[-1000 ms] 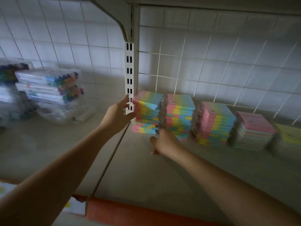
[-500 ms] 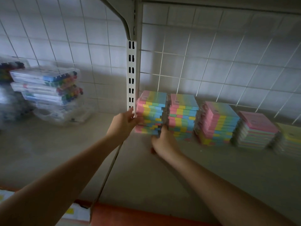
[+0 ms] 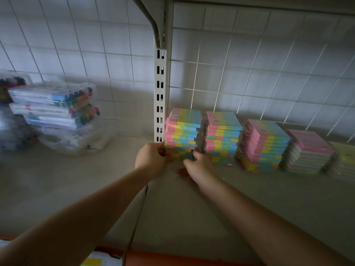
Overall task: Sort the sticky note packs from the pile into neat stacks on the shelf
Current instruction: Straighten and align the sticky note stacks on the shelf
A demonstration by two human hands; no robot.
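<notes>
Shelf (image 3: 249,198): it carried five stacks of sticky note packs in a row against the wire grid (image 3: 269,73).
Leftmost stack (image 3: 183,131): it stood just beside the slotted upright (image 3: 160,96).
Your left hand (image 3: 151,160): its fingers curled round that stack's lower left corner.
Your right hand (image 3: 197,166): it gripped the lower right edge.
Marker cases (image 3: 53,108): they sat well apart, left.

Left hand (image 3: 151,158) and right hand (image 3: 197,166) at the leftmost sticky-note stack's (image 3: 182,131) base.

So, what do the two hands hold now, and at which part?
Both grip the leftmost stack of sticky note packs at its bottom: the left hand at the lower left corner, the right hand at the lower right front.
</notes>
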